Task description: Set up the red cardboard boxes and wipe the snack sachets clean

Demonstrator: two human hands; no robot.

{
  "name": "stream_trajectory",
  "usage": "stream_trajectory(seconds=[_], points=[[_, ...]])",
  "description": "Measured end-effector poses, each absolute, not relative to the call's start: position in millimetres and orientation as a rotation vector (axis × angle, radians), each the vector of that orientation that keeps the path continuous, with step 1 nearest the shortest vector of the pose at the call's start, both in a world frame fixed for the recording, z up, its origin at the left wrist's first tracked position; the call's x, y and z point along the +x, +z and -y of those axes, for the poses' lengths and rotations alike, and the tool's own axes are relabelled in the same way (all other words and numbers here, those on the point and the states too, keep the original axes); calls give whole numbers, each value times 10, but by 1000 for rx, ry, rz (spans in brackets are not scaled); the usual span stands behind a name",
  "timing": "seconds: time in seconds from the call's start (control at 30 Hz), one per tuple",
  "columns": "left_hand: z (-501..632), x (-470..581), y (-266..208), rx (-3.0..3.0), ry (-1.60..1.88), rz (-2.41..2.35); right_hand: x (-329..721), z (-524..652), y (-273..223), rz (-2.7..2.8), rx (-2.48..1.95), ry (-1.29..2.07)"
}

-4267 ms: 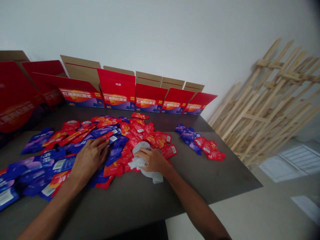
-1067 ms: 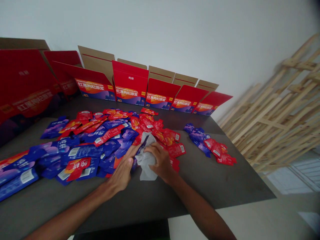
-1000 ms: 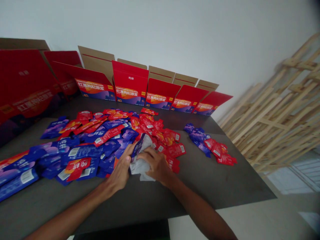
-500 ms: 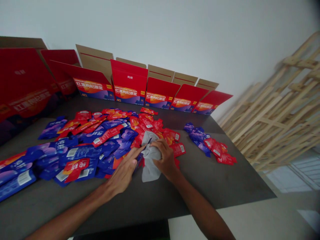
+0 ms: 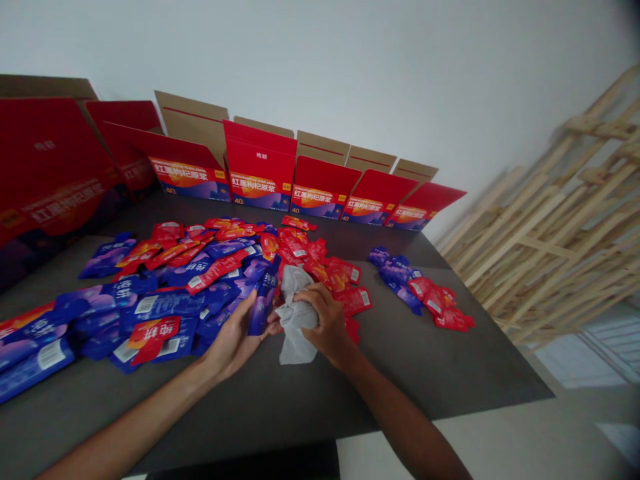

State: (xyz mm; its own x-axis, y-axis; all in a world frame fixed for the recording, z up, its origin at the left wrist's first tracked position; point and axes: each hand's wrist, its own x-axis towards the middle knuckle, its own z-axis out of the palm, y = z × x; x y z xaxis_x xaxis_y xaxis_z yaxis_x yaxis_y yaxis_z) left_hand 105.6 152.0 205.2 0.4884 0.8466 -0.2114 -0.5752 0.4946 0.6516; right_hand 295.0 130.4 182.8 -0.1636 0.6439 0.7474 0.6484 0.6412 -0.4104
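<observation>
A blue sachet (image 5: 261,303) with purple print lies in my left hand (image 5: 235,340), its printed face turned up toward me. My right hand (image 5: 323,317) is closed around a crumpled pale grey cloth (image 5: 296,327), whose loose end hangs toward the table's front. The cloth is close beside the sachet; whether they touch I cannot tell. Left of and beyond my hands spreads a heap of blue sachets (image 5: 175,303) and red sachets (image 5: 217,272). More red sachets (image 5: 345,270) lie just past my right hand.
Open red cartons (image 5: 260,170) stand in a row along the wall, with a larger red carton (image 5: 55,173) at far left. A small group of blue sachets (image 5: 397,273) and red sachets (image 5: 443,303) lies on the dark table (image 5: 425,367) at right. Wooden frames (image 5: 555,220) lean beyond its edge.
My left hand has turned from edge-on to palm up, bringing the blue sachet's face into view. My right hand and the cloth have shifted slightly left.
</observation>
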Motion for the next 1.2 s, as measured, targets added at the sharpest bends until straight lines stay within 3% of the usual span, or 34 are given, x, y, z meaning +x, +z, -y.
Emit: stream_trajectory(seconds=[0.33, 1.2], points=[[-1640, 1038, 1992, 417, 1091, -713, 2967, -1295, 1811, 1801, -1039, 23], [-1487, 1025, 1932, 599, 945, -589, 2890, -1269, 1743, 2328, -1106, -56]])
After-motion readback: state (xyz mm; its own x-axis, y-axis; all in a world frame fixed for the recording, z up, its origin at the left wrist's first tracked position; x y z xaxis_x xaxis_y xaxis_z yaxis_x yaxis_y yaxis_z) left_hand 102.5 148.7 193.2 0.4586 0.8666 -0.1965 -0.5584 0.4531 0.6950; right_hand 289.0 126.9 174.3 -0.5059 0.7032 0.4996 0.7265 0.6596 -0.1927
